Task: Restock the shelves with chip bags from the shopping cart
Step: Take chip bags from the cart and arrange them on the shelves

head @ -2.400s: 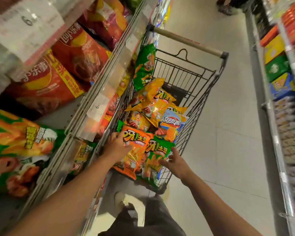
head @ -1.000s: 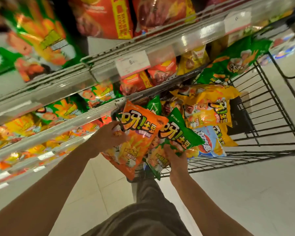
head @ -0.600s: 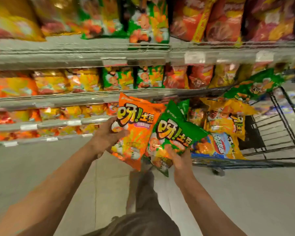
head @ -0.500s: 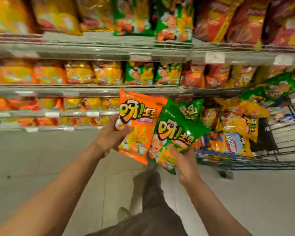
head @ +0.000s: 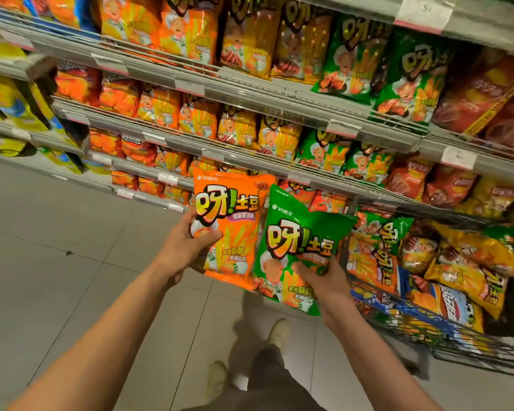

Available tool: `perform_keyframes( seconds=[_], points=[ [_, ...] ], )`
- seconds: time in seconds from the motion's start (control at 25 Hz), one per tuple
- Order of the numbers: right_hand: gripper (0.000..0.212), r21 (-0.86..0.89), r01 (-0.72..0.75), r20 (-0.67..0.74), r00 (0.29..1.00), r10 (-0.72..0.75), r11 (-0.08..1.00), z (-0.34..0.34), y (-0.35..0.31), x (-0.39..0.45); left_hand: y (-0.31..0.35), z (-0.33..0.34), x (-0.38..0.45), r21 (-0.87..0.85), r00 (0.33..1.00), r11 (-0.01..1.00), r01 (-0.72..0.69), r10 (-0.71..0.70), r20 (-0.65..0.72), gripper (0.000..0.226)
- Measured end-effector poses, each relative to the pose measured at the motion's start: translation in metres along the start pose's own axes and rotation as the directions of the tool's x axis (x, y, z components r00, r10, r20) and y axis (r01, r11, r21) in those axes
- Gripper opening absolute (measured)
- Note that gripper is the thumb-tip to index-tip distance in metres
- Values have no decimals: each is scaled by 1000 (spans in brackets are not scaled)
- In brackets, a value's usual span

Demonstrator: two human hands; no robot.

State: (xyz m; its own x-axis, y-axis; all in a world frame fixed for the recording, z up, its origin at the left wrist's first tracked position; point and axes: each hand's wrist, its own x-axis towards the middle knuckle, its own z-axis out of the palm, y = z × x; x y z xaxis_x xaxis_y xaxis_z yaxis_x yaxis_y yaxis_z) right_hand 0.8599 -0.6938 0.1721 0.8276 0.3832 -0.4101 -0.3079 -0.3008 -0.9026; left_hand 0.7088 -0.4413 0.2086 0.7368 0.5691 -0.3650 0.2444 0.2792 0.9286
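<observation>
Chip bags: orange bag (head: pixel 230 225) gripped by left hand (head: pixel 187 247), green bag (head: pixel 297 247) by right hand (head: pixel 327 277), centre frame. Advice: shelve each among matching colours, upright, label outward.

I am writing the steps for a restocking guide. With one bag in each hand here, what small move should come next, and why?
Probably lift the orange bag, held by the left hand, toward the matching orange bags on the middle shelf. Both bags are already out of the cart, and the green bag in the right hand belongs further right, by the green bags.
</observation>
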Motion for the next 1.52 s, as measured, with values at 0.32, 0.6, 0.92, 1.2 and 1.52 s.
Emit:
perform_keyframes(
  seconds=[0.32, 0.6, 0.92, 1.2, 1.52],
  points=[
    [44, 13, 54, 44, 998, -54, 998, -7, -38, 0, 11, 2, 3, -86, 1000, 996, -6, 7, 11, 45],
    [43, 26, 92, 12, 996, -92, 995, -11, -54, 5, 31, 9, 20, -109, 997, 993, -40, 47, 64, 44],
    [45, -81, 240, -52, 968, -245, 967, -24, -137, 64, 95, 31, 85, -71, 980, 980, -186, 191, 62, 40],
    [72, -13, 385, -72, 920, -385, 923, -46, -264, 223, 175, 51, 177, 56, 948, 948, -312, 314, -46, 35],
    [41, 78, 435, -186, 890, -416, 897, -60, -320, 342, 228, 67, 259, 164, 941, 931, -327, 337, -32, 33]
  ],
)
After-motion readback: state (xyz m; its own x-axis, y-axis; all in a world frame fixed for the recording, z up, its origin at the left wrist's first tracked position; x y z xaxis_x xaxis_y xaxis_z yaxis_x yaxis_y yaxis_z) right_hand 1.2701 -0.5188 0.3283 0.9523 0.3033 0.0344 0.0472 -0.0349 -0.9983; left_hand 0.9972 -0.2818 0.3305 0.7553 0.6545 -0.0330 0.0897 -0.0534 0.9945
